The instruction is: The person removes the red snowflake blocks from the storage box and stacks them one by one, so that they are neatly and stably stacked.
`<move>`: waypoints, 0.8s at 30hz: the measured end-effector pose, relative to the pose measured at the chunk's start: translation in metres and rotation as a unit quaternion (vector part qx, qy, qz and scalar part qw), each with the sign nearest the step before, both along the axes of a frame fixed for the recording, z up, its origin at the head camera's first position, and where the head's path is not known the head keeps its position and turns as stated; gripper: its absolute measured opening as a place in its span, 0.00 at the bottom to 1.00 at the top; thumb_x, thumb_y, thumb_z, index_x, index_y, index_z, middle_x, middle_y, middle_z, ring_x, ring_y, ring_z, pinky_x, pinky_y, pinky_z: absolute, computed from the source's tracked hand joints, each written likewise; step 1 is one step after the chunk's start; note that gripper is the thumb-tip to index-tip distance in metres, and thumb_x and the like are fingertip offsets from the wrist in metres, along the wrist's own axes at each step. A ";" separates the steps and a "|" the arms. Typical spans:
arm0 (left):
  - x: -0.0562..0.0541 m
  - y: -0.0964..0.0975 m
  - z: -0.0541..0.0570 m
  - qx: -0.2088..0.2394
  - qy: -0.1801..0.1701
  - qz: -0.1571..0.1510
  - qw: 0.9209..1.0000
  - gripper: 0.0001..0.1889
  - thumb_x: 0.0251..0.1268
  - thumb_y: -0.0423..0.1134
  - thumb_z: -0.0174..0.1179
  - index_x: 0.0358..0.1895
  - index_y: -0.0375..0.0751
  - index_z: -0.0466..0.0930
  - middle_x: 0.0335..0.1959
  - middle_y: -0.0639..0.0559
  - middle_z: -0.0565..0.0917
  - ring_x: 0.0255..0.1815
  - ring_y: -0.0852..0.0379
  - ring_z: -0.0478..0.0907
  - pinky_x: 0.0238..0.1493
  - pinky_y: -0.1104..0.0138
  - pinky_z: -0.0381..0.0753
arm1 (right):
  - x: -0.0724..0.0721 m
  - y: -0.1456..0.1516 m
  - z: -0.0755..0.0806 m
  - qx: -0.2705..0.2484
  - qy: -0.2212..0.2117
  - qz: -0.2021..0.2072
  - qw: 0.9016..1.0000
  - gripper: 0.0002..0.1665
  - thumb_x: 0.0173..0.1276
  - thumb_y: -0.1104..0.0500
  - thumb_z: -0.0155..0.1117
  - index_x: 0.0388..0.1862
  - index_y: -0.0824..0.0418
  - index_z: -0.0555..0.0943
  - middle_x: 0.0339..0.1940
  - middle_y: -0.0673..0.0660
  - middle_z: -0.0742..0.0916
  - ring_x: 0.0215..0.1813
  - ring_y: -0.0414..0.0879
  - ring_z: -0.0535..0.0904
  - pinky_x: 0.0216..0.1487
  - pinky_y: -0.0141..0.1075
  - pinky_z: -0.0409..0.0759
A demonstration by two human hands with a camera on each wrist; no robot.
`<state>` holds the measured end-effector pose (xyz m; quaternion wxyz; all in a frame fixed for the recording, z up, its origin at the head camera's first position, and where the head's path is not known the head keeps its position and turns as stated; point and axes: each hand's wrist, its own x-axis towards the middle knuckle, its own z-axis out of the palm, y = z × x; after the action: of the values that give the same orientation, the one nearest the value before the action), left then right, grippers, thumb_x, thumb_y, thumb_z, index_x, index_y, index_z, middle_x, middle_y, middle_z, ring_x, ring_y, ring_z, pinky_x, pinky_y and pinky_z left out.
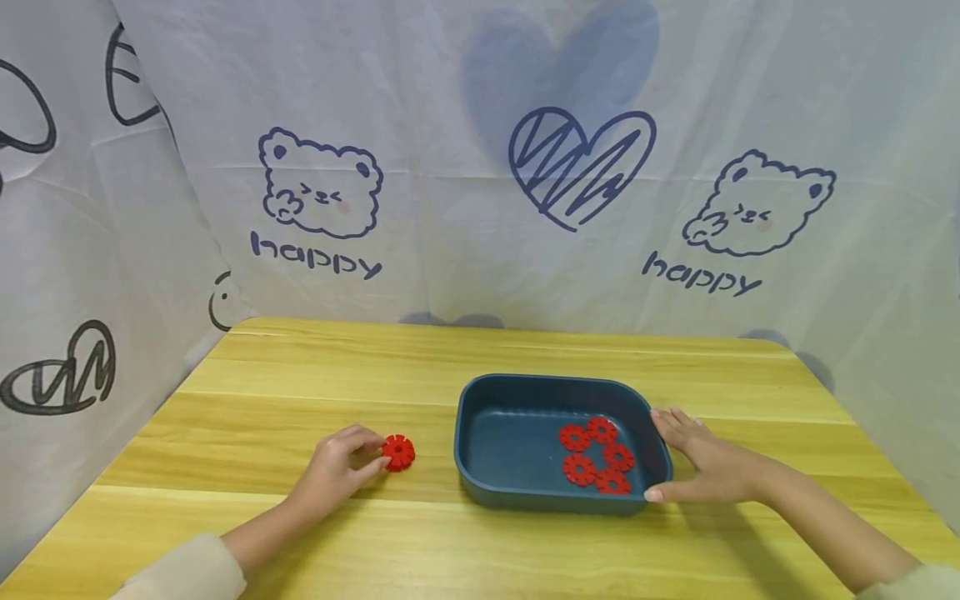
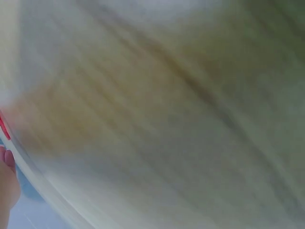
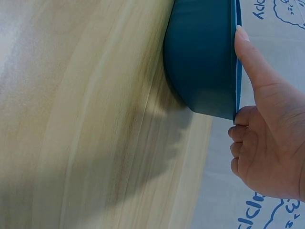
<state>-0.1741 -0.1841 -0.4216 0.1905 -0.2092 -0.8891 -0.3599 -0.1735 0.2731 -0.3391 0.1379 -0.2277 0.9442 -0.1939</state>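
My left hand (image 1: pixel 343 467) pinches the left edge of a red, notched snowflake disc (image 1: pixel 399 452) between thumb and fingertips, low at the table. A sliver of the red disc (image 2: pixel 4 126) shows at the left edge of the left wrist view. To its right stands a dark blue rectangular plastic bin (image 1: pixel 555 502). Several similar red discs (image 1: pixel 580 469) lie in the right part of the bin. My right hand (image 1: pixel 708 467) rests on the bin's right end, thumb at the near corner of the rim. In the right wrist view, the thumb lies along the rim and the index finger touches it.
The wood-grain table (image 1: pixel 337 358) carries the bin near its middle. Behind it hangs a white cloth (image 1: pixel 450 250) printed with bears and hearts, and more cloth hangs at the left. The left wrist view is mostly a blurred close surface.
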 end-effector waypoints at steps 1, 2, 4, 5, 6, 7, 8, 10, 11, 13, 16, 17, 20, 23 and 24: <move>0.000 0.000 -0.001 0.001 -0.005 -0.001 1.000 0.09 0.45 0.25 0.69 0.32 0.32 0.82 0.30 0.49 0.83 0.30 0.56 0.81 0.33 0.73 0.82 | 0.000 0.000 0.000 0.000 -0.001 -0.001 1.000 0.63 0.53 0.37 0.66 0.71 0.75 0.49 0.72 0.75 0.52 0.70 0.75 0.41 0.62 0.71 0.44; 0.000 -0.001 -0.001 0.001 -0.009 -0.002 1.000 0.08 0.45 0.25 0.68 0.32 0.32 0.82 0.30 0.49 0.83 0.30 0.57 0.81 0.33 0.74 0.82 | 0.000 0.000 0.000 0.000 -0.002 -0.001 1.000 0.63 0.53 0.37 0.66 0.71 0.75 0.49 0.72 0.75 0.52 0.70 0.75 0.41 0.62 0.71 0.43; 0.001 -0.001 -0.003 0.002 -0.014 -0.006 1.000 0.08 0.45 0.26 0.68 0.32 0.32 0.82 0.30 0.49 0.83 0.30 0.57 0.81 0.33 0.74 0.82 | 0.000 0.000 0.000 -0.001 -0.003 -0.002 1.000 0.63 0.53 0.37 0.66 0.71 0.75 0.49 0.72 0.75 0.52 0.71 0.75 0.40 0.62 0.71 0.43; 0.001 -0.002 -0.003 0.003 -0.012 -0.008 1.000 0.08 0.45 0.26 0.68 0.32 0.32 0.82 0.30 0.49 0.83 0.30 0.58 0.81 0.33 0.74 0.82 | 0.000 0.000 0.000 -0.002 -0.004 -0.002 1.000 0.63 0.53 0.37 0.67 0.71 0.75 0.49 0.72 0.75 0.52 0.71 0.75 0.40 0.62 0.71 0.43; 0.001 -0.002 -0.004 0.005 -0.012 -0.010 1.000 0.08 0.46 0.26 0.68 0.32 0.32 0.82 0.30 0.49 0.83 0.30 0.58 0.81 0.33 0.74 0.82 | 0.000 0.000 0.001 -0.002 -0.004 -0.002 1.000 0.63 0.53 0.37 0.67 0.71 0.75 0.49 0.72 0.75 0.52 0.71 0.75 0.40 0.62 0.71 0.43; 0.001 -0.003 -0.004 0.005 -0.014 -0.012 1.000 0.08 0.46 0.26 0.68 0.32 0.32 0.82 0.30 0.50 0.83 0.30 0.58 0.81 0.33 0.74 0.82 | 0.000 0.000 0.001 -0.001 -0.003 -0.002 1.000 0.63 0.53 0.37 0.67 0.71 0.75 0.49 0.72 0.75 0.52 0.70 0.75 0.40 0.62 0.71 0.43; 0.001 -0.003 -0.004 0.005 -0.014 -0.014 1.000 0.08 0.47 0.27 0.68 0.32 0.32 0.82 0.30 0.50 0.83 0.30 0.58 0.81 0.33 0.73 0.82 | 0.000 0.000 0.001 -0.001 -0.003 -0.002 1.000 0.63 0.53 0.37 0.67 0.71 0.75 0.49 0.72 0.74 0.52 0.70 0.75 0.41 0.62 0.71 0.43; 0.001 -0.004 -0.003 0.004 -0.015 -0.018 1.000 0.07 0.48 0.27 0.68 0.33 0.32 0.82 0.30 0.50 0.83 0.30 0.59 0.81 0.33 0.73 0.82 | 0.000 0.000 0.001 0.002 -0.002 -0.003 1.000 0.63 0.53 0.36 0.66 0.71 0.75 0.49 0.72 0.75 0.52 0.70 0.76 0.41 0.62 0.71 0.44; 0.001 -0.004 -0.003 0.003 -0.017 -0.020 1.000 0.07 0.48 0.28 0.68 0.33 0.32 0.82 0.31 0.50 0.83 0.30 0.59 0.81 0.33 0.73 0.82 | 0.000 0.000 0.001 0.002 -0.002 -0.003 1.000 0.63 0.52 0.36 0.66 0.71 0.75 0.49 0.72 0.74 0.52 0.70 0.76 0.41 0.62 0.71 0.44; 0.000 -0.005 -0.003 -0.001 -0.020 -0.021 1.000 0.07 0.49 0.28 0.67 0.33 0.33 0.82 0.31 0.50 0.83 0.31 0.59 0.81 0.33 0.73 0.81 | 0.000 0.000 0.001 0.002 -0.002 -0.003 1.000 0.63 0.52 0.36 0.66 0.71 0.75 0.50 0.72 0.74 0.52 0.70 0.75 0.41 0.62 0.71 0.44; 0.000 -0.005 -0.003 -0.009 -0.025 -0.018 0.999 0.07 0.49 0.29 0.67 0.33 0.33 0.82 0.31 0.51 0.82 0.31 0.59 0.80 0.33 0.74 0.81 | -0.001 0.000 0.001 0.001 -0.001 -0.003 1.000 0.63 0.52 0.36 0.66 0.71 0.75 0.50 0.72 0.74 0.53 0.71 0.75 0.41 0.63 0.71 0.44; -0.001 -0.005 -0.002 -0.012 -0.026 -0.016 0.999 0.07 0.49 0.29 0.67 0.33 0.33 0.82 0.31 0.51 0.82 0.31 0.59 0.80 0.33 0.74 0.81 | -0.001 0.000 0.001 0.001 0.000 -0.003 1.000 0.63 0.52 0.36 0.66 0.71 0.75 0.50 0.72 0.74 0.53 0.71 0.75 0.41 0.63 0.71 0.44; -0.001 -0.006 -0.002 -0.019 -0.034 -0.014 0.999 0.07 0.50 0.29 0.67 0.34 0.33 0.82 0.31 0.51 0.82 0.31 0.59 0.80 0.33 0.74 0.81 | -0.001 0.000 0.001 0.000 0.001 -0.002 1.000 0.63 0.52 0.36 0.67 0.70 0.75 0.50 0.72 0.74 0.53 0.71 0.75 0.41 0.63 0.71 0.44; -0.001 -0.006 -0.001 -0.024 -0.045 -0.012 0.999 0.07 0.51 0.30 0.66 0.34 0.33 0.83 0.32 0.51 0.82 0.32 0.59 0.80 0.34 0.73 0.81 | -0.001 0.000 0.001 -0.002 0.002 -0.001 1.000 0.63 0.52 0.37 0.67 0.70 0.75 0.50 0.72 0.74 0.53 0.71 0.75 0.41 0.63 0.71 0.43; -0.001 -0.006 0.000 -0.026 -0.047 -0.012 0.998 0.07 0.51 0.30 0.66 0.34 0.34 0.83 0.32 0.51 0.82 0.32 0.58 0.80 0.34 0.73 0.81 | -0.001 0.000 0.001 -0.002 0.001 -0.001 1.000 0.63 0.52 0.37 0.67 0.70 0.75 0.50 0.72 0.74 0.53 0.71 0.75 0.40 0.63 0.71 0.43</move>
<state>-0.1749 -0.1902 -0.4219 0.1382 -0.2077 -0.9035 -0.3485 -0.1741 0.2734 -0.3382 0.1363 -0.2269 0.9442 -0.1960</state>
